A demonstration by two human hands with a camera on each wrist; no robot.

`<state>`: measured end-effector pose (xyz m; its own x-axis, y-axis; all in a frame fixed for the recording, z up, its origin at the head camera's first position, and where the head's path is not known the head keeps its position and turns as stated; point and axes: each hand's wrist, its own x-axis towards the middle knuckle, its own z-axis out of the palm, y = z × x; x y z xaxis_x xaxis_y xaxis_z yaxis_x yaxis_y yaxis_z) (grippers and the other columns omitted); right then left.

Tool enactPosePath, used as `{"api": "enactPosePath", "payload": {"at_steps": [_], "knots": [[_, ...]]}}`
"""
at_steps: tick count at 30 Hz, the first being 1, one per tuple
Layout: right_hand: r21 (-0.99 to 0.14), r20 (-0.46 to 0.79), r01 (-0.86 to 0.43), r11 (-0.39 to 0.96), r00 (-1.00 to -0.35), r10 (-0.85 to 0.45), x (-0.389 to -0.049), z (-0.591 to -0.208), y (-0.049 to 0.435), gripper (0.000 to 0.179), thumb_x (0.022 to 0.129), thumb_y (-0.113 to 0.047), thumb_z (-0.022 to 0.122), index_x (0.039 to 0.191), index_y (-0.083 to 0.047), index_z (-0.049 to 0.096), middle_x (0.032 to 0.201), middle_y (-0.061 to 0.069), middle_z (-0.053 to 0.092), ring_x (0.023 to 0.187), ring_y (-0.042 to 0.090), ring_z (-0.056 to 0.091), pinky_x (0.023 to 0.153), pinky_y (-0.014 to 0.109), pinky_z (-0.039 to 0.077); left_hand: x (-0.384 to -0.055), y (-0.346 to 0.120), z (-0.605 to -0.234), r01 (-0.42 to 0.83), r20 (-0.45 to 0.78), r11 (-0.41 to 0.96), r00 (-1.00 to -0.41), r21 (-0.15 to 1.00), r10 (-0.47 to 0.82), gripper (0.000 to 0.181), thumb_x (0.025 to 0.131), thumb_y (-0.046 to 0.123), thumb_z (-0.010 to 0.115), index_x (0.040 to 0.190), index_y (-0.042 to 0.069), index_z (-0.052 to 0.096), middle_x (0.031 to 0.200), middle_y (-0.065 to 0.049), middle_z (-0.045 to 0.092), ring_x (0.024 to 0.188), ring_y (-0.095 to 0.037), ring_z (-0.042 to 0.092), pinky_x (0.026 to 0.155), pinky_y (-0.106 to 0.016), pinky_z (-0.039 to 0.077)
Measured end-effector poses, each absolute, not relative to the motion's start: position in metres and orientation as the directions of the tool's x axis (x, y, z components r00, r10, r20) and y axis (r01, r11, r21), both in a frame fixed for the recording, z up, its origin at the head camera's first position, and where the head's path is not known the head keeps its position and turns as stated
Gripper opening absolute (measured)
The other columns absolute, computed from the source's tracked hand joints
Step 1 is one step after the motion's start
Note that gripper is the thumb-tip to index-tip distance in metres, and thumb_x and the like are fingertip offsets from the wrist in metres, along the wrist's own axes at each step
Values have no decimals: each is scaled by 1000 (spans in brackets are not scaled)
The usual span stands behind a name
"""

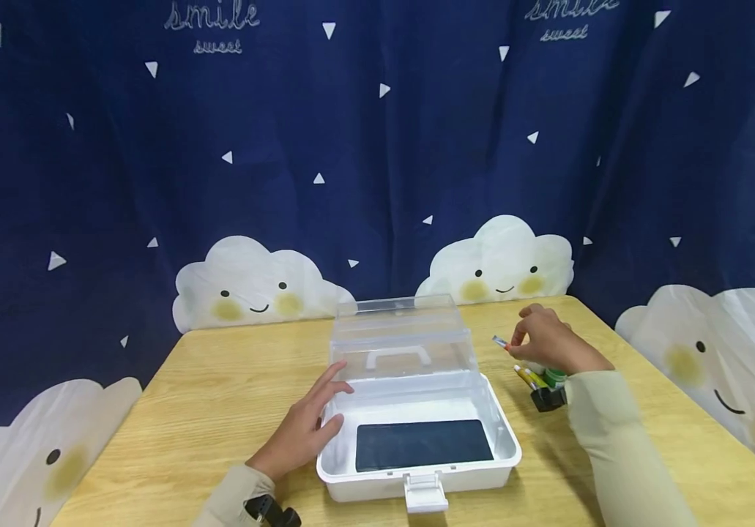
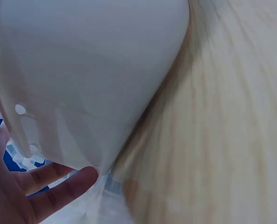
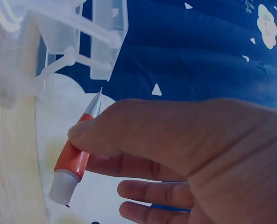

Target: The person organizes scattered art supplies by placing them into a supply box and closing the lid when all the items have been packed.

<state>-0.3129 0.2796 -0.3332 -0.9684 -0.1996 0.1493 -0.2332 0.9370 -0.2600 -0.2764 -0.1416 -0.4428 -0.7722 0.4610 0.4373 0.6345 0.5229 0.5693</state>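
An orange paint tube with a silver tapering end and a white cap is pinched between the thumb and fingers of my right hand. That hand is raised to the right of a white plastic box, whose clear lid stands open at the back. My left hand is at the box's left side, its fingers spread and loosely bent. In the left wrist view, fingertips touch the box's outer wall near a corner. A dark panel lies on the box floor.
Yellow tubes and a green-lidded jar stand or lie under my right wrist, partly hidden. A white latch hangs at the box's front. The wooden table meets a dark blue curtain with clouds behind.
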Motion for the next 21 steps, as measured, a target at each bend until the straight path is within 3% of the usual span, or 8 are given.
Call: {"api": "enactPosePath", "payload": {"at_steps": [3,7,13,18,21], "knots": [[-258,167,-242,935,-965,-204,-307,-332,278,12,81,-20,74,71,-14,71,131,33,45,120,52,37,89,71,34,-275,-141,-443,627,431,521,-778,579,457,38,91,9,60,125,26,53,158,9,23,74,-7,54,58,-24,44],[-251,211,-260,932,-955,-209,-303,-328,274,11,80,-18,74,70,-14,71,130,32,46,119,51,38,88,71,35,-275,-140,-441,627,437,514,-778,585,452,38,91,8,60,125,25,53,158,9,23,99,-16,54,62,-25,45],[-234,265,-291,928,-937,-227,-300,-325,270,11,79,-18,74,69,-15,70,130,31,48,120,50,39,87,70,36,-276,-141,-440,634,442,524,-773,568,456,38,91,7,60,125,22,54,157,14,21,75,-9,54,57,-25,44],[-243,287,-317,917,-926,-244,-300,-326,265,10,78,-16,75,69,-15,70,132,29,48,122,48,38,90,71,32,-276,-141,-442,630,443,526,-776,572,448,39,90,8,60,125,26,54,157,17,21,80,-9,54,58,-25,44],[-251,288,-322,913,-925,-248,-300,-327,261,9,78,-15,75,70,-15,71,133,28,47,122,47,38,90,71,32,-276,-141,-442,636,449,520,-771,570,452,40,91,8,60,125,26,54,157,13,22,68,-6,51,56,-24,44]]}}
